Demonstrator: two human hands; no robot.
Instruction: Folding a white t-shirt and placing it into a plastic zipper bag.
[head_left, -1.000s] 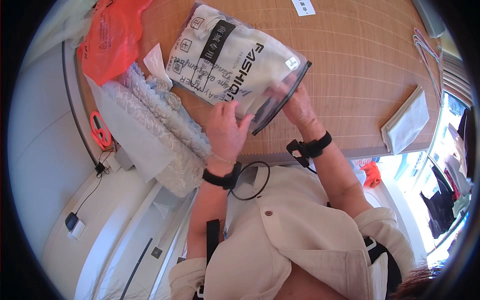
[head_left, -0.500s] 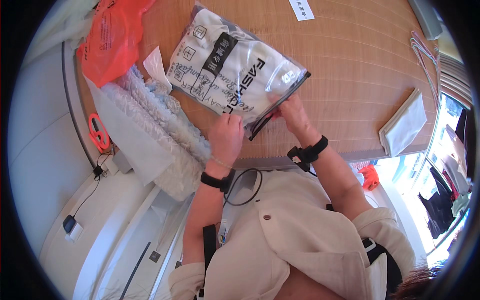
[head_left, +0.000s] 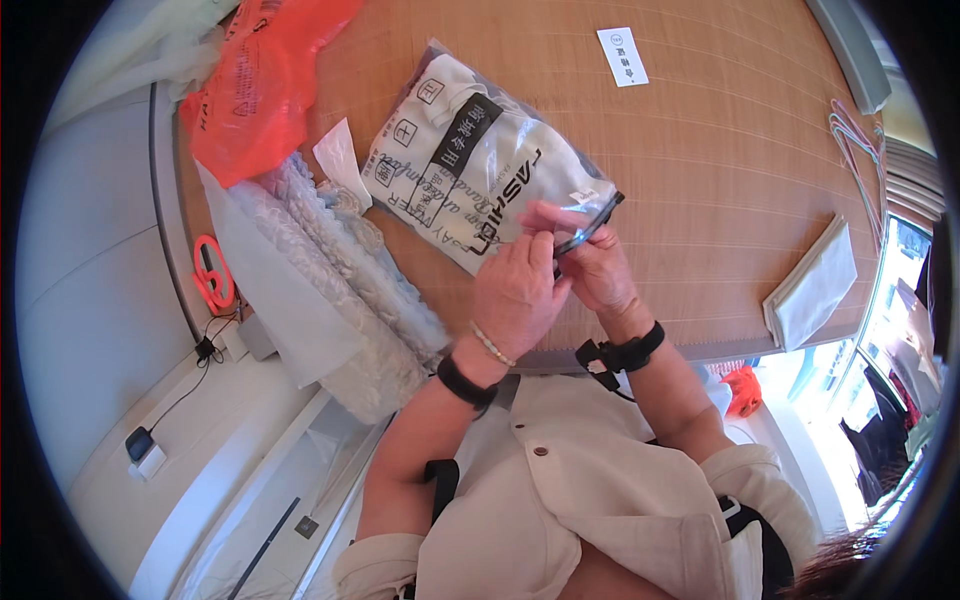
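Observation:
A clear plastic zip bag [head_left: 450, 185] with black print lies tilted on the table, and a folded white cloth item [head_left: 545, 150] shows inside it. Along its near right edge runs a dark zip strip [head_left: 601, 218]. My left hand [head_left: 515, 290] pinches the bag at the near end of that strip. Close beside it, my right hand [head_left: 600, 272] grips the same edge, and pinkish fingers show through the plastic there. My two hands almost touch, and they hide part of the strip.
Left of the bag are lace fabric rolls [head_left: 350, 285], a red plastic bag [head_left: 265, 90] and orange-handled scissors [head_left: 212, 275]. A white card [head_left: 623, 57] lies on the wooden-slat table mat [head_left: 720, 180]. Folded pale cloth [head_left: 812, 282] and thin hangers [head_left: 850, 155] are at the right.
My left hand has moved right along the bag's edge, up against my right hand. Pinkish fingers now show through the plastic. The whole table scene has shifted slightly down and right in view.

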